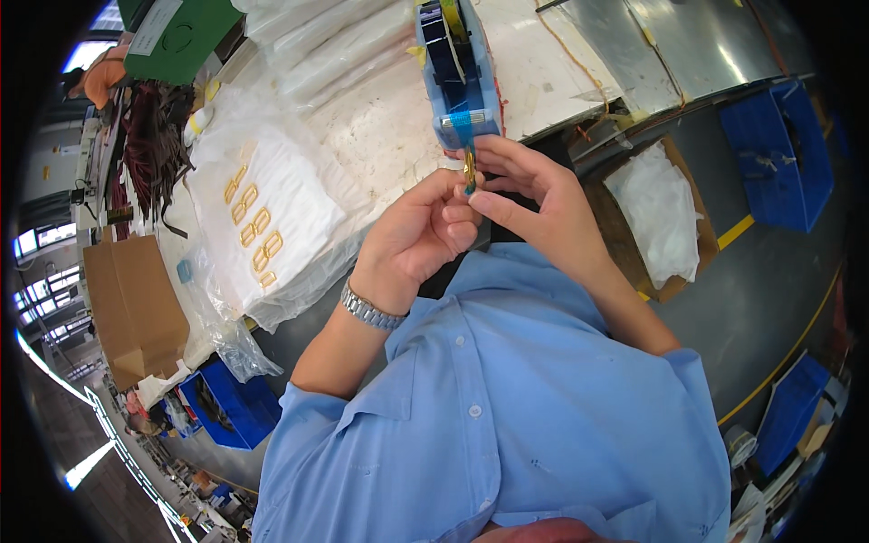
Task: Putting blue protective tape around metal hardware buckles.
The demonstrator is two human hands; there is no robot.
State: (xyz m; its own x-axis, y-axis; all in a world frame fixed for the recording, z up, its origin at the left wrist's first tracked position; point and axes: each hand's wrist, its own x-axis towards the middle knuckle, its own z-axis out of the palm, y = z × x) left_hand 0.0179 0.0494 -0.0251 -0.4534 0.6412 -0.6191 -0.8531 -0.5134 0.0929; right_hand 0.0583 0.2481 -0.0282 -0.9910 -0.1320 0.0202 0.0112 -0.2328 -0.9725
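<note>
Blue shirt [561, 389], gold piece [470, 168] (shiny) btwn L/R fingertips [481, 204]

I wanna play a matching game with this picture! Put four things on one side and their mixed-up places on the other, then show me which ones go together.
Things:
1. silver watch
2. tape dispenser
3. small gold piece
4. flat gold shapes

Places:
A. laid out on a white sheet
B. at the fingertips of the left hand
C. around the left wrist
D. on the table

Pairs: 1-C, 2-D, 3-B, 4-A
</note>
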